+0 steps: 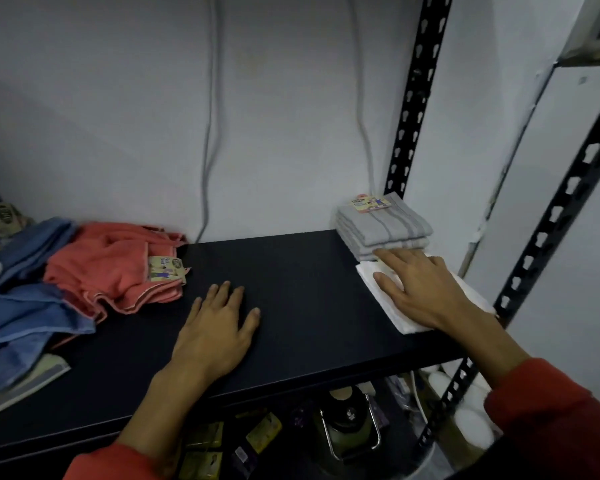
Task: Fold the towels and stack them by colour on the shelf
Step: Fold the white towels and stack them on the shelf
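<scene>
On the black shelf [291,271], a folded white towel [378,282] lies at the right end. My right hand [420,289] rests flat on it with straight fingers. Just behind it sits a stack of folded grey towels [381,226] with a paper label on top. My left hand [219,327] lies flat on the bare shelf near the middle, holding nothing. At the left end are crumpled coral towels [111,265] with a label and loose blue towels [25,299].
Black perforated uprights [416,98] frame the shelf's right side. Two grey cables [210,133] hang down the white wall behind. Below the shelf are a pot with a handle [347,420], yellow packets [264,434] and white items [471,420].
</scene>
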A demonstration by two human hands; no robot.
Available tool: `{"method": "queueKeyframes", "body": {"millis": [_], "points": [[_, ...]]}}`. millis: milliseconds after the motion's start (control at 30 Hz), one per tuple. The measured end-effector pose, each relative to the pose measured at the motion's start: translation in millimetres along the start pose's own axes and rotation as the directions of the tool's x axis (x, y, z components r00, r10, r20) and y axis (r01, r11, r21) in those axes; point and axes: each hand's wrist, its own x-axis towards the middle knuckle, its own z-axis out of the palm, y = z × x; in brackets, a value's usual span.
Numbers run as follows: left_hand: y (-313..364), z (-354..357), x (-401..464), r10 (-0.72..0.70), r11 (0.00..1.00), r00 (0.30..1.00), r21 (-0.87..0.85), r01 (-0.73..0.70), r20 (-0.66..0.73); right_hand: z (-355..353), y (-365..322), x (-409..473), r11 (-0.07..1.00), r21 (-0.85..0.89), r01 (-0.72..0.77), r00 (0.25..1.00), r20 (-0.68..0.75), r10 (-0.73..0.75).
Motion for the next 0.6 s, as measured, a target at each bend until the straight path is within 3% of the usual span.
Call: {"method": "queueKeyframes", "body": {"millis": [100,200,333,500,600], "points": [[-6,-6,-15,0.015,0.999,0.999,-0.043,-0.017,-0.051,-3,-48,0,0.993,0.057,0.103,0.995,-0.019,-0.102],[-20,-16,-27,-0.020,0.999,0.992,-0.035,0.016,-0.127,7,-102,8,0.967,0.159,0.198,0.969,0.116,-0.217],[-55,-31,-34,-0.018,1.000,0.958,-0.003,0.018,-0.286,28,-173,25,0.910,0.242,0.338,0.881,0.259,-0.396],[-94,-58,-50,-0.050,0.999,0.841,-0.038,0.036,-0.539,41,-240,45,0.851,0.248,0.463,0.835,0.201,-0.512],[-124,-81,-58,-0.117,0.993,0.778,-0.065,0.098,-0.618,41,-270,58,0.819,0.253,0.515,0.841,0.032,-0.540]]}}
